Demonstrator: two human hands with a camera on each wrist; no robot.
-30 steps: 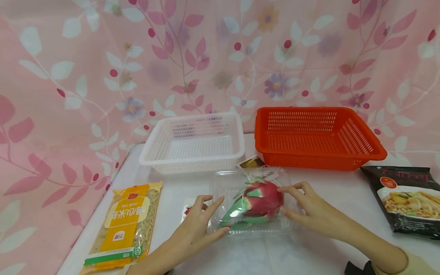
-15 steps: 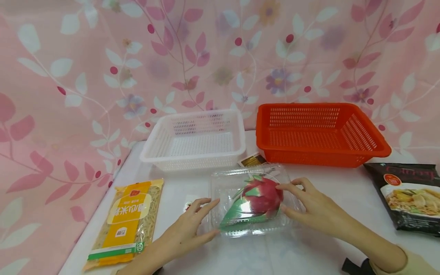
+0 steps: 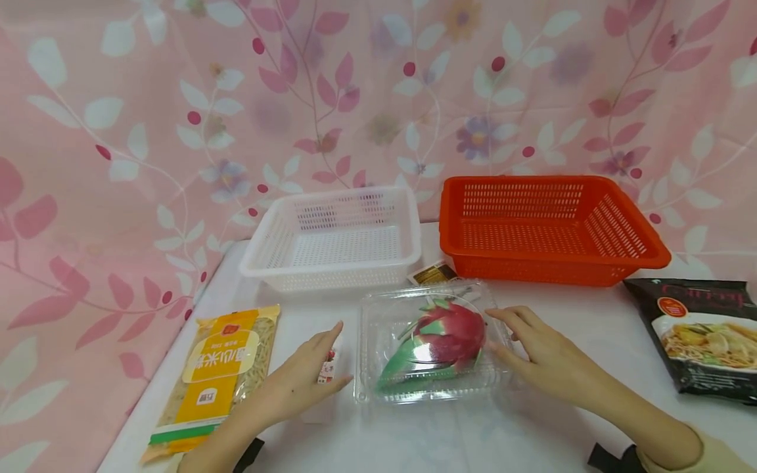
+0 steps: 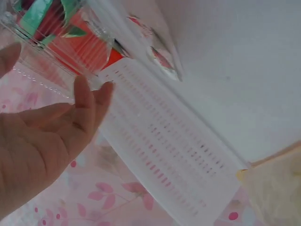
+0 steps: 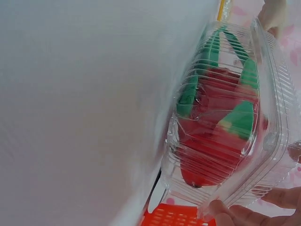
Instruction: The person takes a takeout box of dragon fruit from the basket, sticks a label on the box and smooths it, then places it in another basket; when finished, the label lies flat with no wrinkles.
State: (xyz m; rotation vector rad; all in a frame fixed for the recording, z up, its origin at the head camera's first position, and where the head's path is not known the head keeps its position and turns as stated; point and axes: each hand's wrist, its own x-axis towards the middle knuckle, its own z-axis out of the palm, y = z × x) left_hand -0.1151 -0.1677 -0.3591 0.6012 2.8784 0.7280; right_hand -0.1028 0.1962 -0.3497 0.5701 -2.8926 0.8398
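Observation:
A clear plastic clamshell box (image 3: 369,328) sits on the white table in the head view, its lid down. Inside lies a red and green dragon fruit (image 3: 449,335), also visible through the ribbed wall in the right wrist view. My right hand (image 3: 544,358) is at the box's right side, its fingertips (image 5: 218,207) at the rim in the right wrist view. To the left of the box, my left hand (image 3: 301,378) hovers with fingers spread, holding nothing. Partly hidden under it is a small white packet (image 3: 327,368) with red prints.
Behind the box stand a white basket (image 3: 337,281) and a red basket (image 3: 544,272). A dark flat packet (image 3: 434,272) lies in front of them. At left is a yellow noodle bag (image 3: 215,374); at right, a black noodle bag (image 3: 700,338).
My left hand has drawn away from the box toward the left, showing more of the small packet. The right hand stays at the box's right side, its fingertips slightly farther right.

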